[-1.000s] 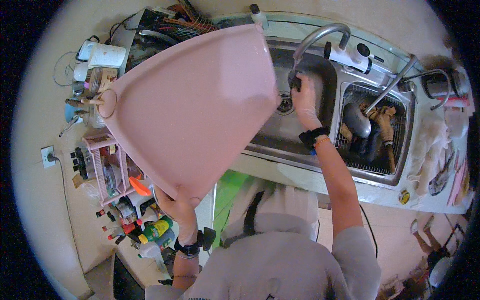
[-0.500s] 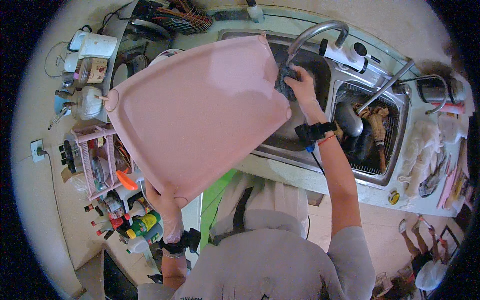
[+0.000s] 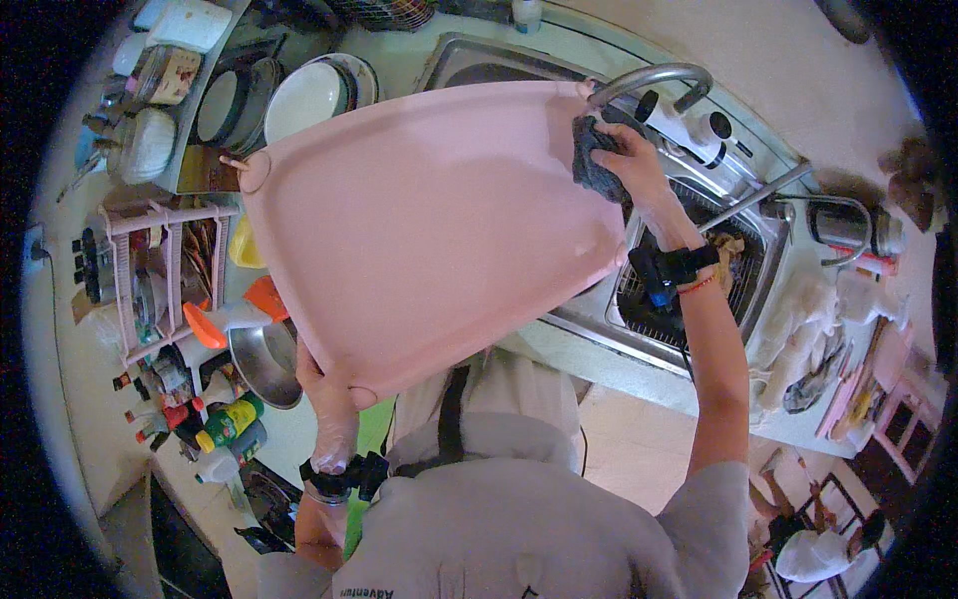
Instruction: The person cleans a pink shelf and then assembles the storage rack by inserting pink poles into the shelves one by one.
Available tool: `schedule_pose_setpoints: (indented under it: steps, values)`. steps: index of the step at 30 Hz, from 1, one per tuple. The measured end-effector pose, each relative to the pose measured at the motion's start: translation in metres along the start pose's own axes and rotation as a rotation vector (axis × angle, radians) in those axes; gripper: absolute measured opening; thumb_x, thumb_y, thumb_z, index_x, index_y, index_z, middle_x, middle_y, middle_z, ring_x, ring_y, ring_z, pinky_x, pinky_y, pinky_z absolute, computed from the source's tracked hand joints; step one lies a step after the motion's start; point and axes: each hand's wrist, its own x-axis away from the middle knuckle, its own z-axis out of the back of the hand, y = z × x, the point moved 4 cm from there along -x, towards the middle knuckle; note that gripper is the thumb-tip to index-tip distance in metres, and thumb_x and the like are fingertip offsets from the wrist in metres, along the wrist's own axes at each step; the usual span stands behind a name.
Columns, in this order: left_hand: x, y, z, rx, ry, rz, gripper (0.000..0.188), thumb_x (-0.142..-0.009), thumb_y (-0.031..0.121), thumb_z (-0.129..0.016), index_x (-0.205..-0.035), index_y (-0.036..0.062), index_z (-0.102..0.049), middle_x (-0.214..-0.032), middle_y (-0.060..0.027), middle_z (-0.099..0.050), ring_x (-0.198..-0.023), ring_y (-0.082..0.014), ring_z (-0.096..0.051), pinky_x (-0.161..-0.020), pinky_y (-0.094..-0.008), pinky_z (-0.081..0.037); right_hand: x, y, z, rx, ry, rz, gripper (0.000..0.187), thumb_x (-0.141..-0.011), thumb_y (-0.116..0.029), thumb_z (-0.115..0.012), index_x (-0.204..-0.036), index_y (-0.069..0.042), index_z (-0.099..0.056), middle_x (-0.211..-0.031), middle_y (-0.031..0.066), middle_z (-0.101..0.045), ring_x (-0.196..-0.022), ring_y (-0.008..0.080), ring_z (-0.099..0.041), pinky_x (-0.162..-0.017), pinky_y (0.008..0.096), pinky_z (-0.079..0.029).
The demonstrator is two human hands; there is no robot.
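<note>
Left hand point(image 3: 325, 397), lower left, is holding a pink shelf panel point(image 3: 429, 240) by one corner, possibly risking tipping; right hand point(image 3: 641, 172) is gripping dark cloth point(image 3: 591, 165).

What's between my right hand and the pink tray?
In the head view, a dark grey cloth lies between your right hand and the pink tray.

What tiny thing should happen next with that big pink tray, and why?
I'd probably slide the dark grey pad inward across the pink tray in one gentle wipe. The right grip has the pad at the tray's right end, beside the faucet, while the left grip holds the tray near its lower-left corner.
</note>
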Motion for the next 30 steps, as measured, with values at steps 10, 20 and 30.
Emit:
schedule_pose_setpoints:
  steps: [10, 20, 30]
  values:
    - [0.024, -0.01, 0.004, 0.04, -0.022, -0.003, 0.059, -0.074, 0.008, -0.058, -0.128, -0.0022, -0.036, -0.121, -0.0097, -0.049, -0.11, -0.0212, -0.048, -0.093, -0.0316, -0.038, 0.007, -0.002, -0.005, -0.053, 0.055, 0.024, 0.037, -0.073, -0.001, -0.063, -0.109, 0.001, -0.054, -0.093, 0.0102, -0.06, -0.08, 0.0178, -0.058, -0.071, 0.0291, -0.048]
    - [0.059, -0.044, 0.016, 0.195, -0.042, 0.041, 0.056, -0.073, 0.002, -0.051, -0.126, -0.0042, -0.035, -0.12, -0.0121, -0.047, -0.11, -0.0202, -0.045, -0.095, -0.0324, -0.034, 0.075, 0.002, 0.028, 0.009, 0.152, 0.055, 0.04, -0.073, 0.001, -0.062, -0.112, 0.001, -0.052, -0.096, 0.009, -0.06, -0.082, 0.0161, -0.057, -0.075, 0.0278, -0.046]
    - [0.12, -0.063, 0.012, 0.266, 0.113, 0.062, 0.054, -0.076, -0.001, -0.048, -0.127, -0.0047, -0.033, -0.121, -0.0124, -0.046, -0.11, -0.0204, -0.046, -0.094, -0.0327, -0.036, 0.076, 0.04, 0.044, 0.112, 0.065, -0.036, 0.035, -0.074, 0.001, -0.061, -0.108, 0.001, -0.055, -0.092, 0.0066, -0.06, -0.079, 0.0151, -0.057, -0.072, 0.0271, -0.047]
